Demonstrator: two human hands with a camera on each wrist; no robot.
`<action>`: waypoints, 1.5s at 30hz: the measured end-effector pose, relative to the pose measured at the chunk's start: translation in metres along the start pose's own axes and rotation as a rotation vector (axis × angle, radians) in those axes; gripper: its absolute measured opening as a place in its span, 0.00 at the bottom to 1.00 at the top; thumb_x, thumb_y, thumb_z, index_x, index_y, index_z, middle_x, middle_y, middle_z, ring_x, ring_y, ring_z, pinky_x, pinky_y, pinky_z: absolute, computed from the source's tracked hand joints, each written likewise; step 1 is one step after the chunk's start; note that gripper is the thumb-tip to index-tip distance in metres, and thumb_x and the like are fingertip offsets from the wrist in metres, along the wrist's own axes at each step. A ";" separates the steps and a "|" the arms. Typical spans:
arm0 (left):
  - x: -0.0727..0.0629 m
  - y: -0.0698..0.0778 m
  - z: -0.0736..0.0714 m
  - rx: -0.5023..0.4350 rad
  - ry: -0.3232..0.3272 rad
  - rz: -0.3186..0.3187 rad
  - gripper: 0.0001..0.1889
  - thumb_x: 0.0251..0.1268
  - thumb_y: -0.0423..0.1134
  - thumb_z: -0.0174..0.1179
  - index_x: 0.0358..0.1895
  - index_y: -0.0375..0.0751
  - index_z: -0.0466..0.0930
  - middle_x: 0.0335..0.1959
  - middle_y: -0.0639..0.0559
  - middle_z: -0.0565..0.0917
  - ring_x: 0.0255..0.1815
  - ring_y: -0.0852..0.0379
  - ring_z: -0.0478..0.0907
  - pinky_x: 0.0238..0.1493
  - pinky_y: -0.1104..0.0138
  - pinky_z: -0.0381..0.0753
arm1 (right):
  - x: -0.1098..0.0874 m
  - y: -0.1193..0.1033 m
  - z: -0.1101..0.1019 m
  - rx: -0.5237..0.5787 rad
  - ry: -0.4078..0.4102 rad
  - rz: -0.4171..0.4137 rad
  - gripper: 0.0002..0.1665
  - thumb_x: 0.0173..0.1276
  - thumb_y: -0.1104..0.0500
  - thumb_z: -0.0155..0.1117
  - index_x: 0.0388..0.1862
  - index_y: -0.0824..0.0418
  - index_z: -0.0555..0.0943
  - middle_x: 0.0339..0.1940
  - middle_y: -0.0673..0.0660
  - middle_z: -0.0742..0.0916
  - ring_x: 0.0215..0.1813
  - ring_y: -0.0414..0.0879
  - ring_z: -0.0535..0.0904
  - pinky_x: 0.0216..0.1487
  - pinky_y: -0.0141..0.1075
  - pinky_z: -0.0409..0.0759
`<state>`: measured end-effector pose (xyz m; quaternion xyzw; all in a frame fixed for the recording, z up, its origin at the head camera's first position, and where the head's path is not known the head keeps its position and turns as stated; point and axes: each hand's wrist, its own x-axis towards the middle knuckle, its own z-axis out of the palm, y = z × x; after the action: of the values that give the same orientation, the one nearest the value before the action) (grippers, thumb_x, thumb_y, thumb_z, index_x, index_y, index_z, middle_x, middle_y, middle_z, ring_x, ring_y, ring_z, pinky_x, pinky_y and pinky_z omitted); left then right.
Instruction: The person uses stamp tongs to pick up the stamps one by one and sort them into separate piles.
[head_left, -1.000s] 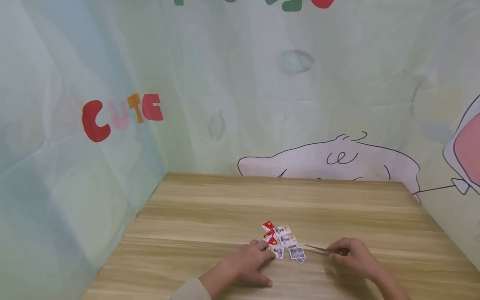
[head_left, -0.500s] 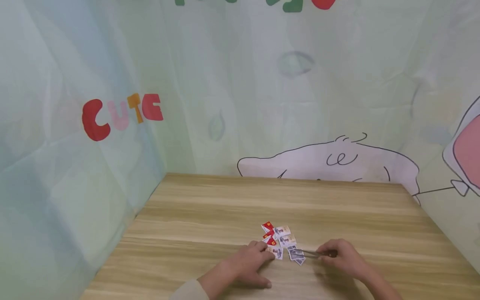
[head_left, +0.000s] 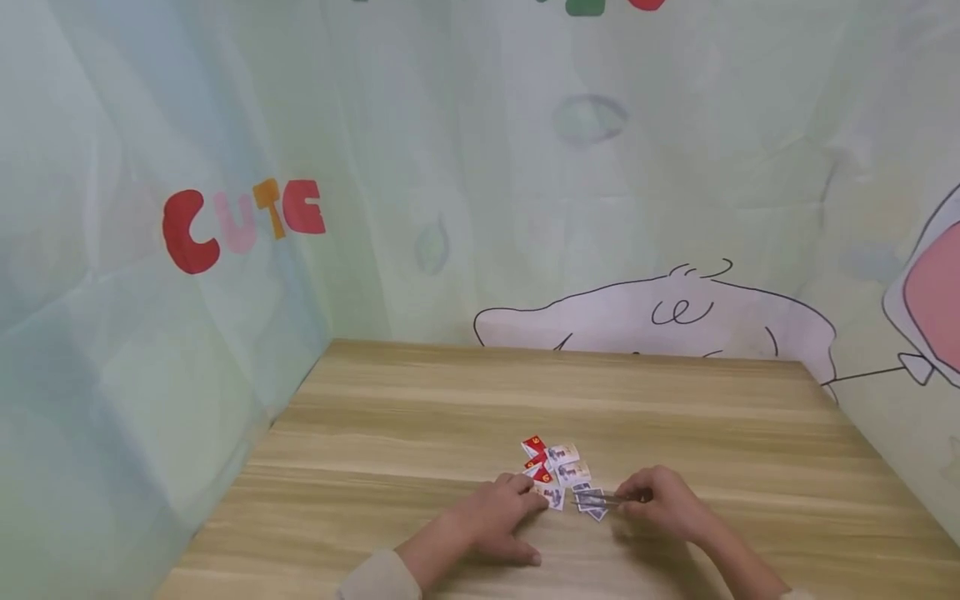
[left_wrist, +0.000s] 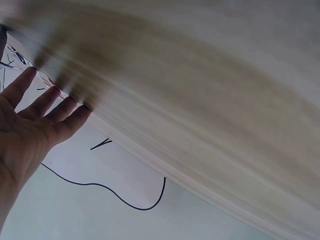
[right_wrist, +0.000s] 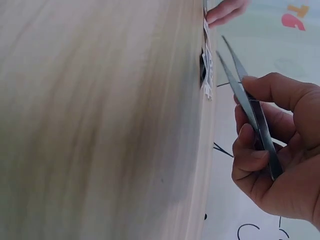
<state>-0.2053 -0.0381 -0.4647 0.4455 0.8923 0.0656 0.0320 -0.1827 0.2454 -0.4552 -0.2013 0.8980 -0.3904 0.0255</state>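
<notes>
My right hand (head_left: 662, 502) grips a pair of metal tweezers (right_wrist: 248, 102) between thumb and fingers. Their two tips stand apart, over the small grey stamps (head_left: 591, 499) in the head view; the right wrist view shows a gap between tips and tabletop. My left hand (head_left: 501, 518) rests on the table with fingers spread, its fingertips touching the edge of a pale stamp (head_left: 555, 497). Just beyond lie red-and-white stamps (head_left: 536, 461) and more pale printed stamps (head_left: 573, 473), partly overlapping. In the left wrist view, the fingers (left_wrist: 64, 109) extend down to the surface.
The wood-grain table (head_left: 420, 400) spreads out around the stamps. Printed cloth hangs behind it and along the sides, with coloured letters (head_left: 243, 221) on the left and a line-drawn animal (head_left: 660, 321) at the back.
My right hand has moved left, carrying the tweezers from beside the grey stamps to over them. The left hand stays in place. The head view has tilted slightly.
</notes>
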 end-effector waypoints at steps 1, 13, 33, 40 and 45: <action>0.000 -0.001 0.000 0.002 0.002 -0.001 0.36 0.48 0.64 0.63 0.60 0.49 0.73 0.57 0.49 0.70 0.58 0.51 0.67 0.55 0.60 0.69 | 0.001 0.000 0.001 0.001 -0.003 0.006 0.06 0.51 0.66 0.68 0.30 0.65 0.84 0.23 0.47 0.80 0.25 0.37 0.70 0.25 0.31 0.70; 0.000 0.000 0.000 -0.020 -0.024 -0.034 0.37 0.47 0.64 0.63 0.61 0.50 0.72 0.60 0.48 0.70 0.60 0.51 0.66 0.56 0.59 0.69 | 0.004 0.001 0.009 0.012 -0.024 0.037 0.05 0.50 0.68 0.68 0.29 0.65 0.84 0.23 0.47 0.81 0.24 0.38 0.70 0.24 0.31 0.71; 0.000 0.000 0.000 -0.009 -0.019 -0.030 0.38 0.47 0.64 0.63 0.62 0.50 0.71 0.58 0.49 0.70 0.59 0.52 0.66 0.56 0.60 0.69 | 0.012 -0.003 0.019 -0.018 0.012 0.037 0.04 0.51 0.67 0.67 0.28 0.65 0.83 0.26 0.49 0.82 0.27 0.40 0.71 0.28 0.32 0.71; -0.001 0.001 0.000 -0.011 -0.030 -0.035 0.37 0.48 0.64 0.63 0.62 0.50 0.72 0.59 0.49 0.70 0.59 0.52 0.66 0.56 0.59 0.69 | 0.012 -0.001 0.019 -0.033 0.010 -0.001 0.02 0.52 0.68 0.66 0.27 0.64 0.83 0.26 0.49 0.83 0.28 0.38 0.72 0.31 0.33 0.72; -0.001 0.000 0.000 -0.023 -0.021 -0.031 0.37 0.47 0.63 0.64 0.61 0.51 0.72 0.59 0.49 0.70 0.60 0.52 0.65 0.56 0.59 0.68 | 0.011 -0.002 0.019 -0.039 0.012 0.003 0.02 0.52 0.68 0.66 0.26 0.63 0.83 0.25 0.46 0.82 0.28 0.38 0.72 0.32 0.33 0.71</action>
<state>-0.2042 -0.0388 -0.4644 0.4321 0.8978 0.0709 0.0477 -0.1885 0.2266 -0.4661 -0.1980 0.9059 -0.3739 0.0168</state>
